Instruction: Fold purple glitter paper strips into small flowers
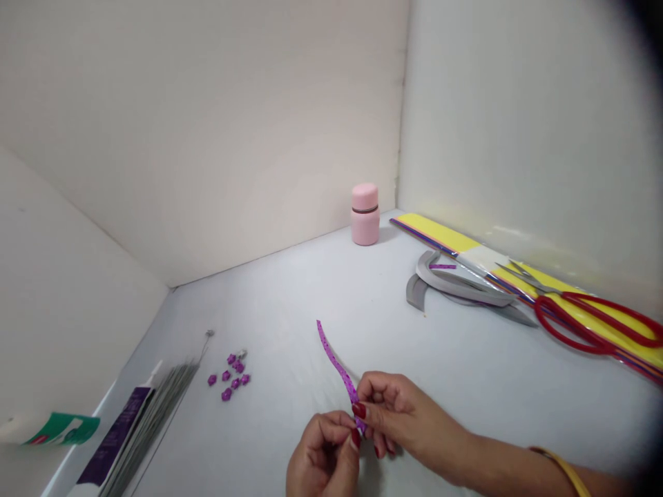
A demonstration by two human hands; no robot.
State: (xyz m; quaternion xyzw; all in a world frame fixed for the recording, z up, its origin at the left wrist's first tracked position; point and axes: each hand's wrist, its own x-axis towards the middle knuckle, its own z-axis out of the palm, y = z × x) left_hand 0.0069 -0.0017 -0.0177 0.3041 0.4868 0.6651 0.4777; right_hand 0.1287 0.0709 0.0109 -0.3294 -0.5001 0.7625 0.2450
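Note:
A narrow purple paper strip (334, 359) with dark specks rises from between my hands, its free end curving up and to the left. My right hand (398, 411) pinches the strip between thumb and forefinger near its lower end. Just below, my left hand (329, 455) has thumb and forefinger closed on the same end, where the paper looks folded; the fingertips partly hide the fold. To the left lie several small purple folded paper stars (226, 375), with one silvery star (241, 354) among them.
At left are a bundle of grey wires (160, 407) and a purple-and-white glue tube (117, 435). A pink jar (365, 217) stands at the back. Grey paper strips (460, 286), red-handled scissors (574, 314) and a yellow paper pack (440, 235) lie at right.

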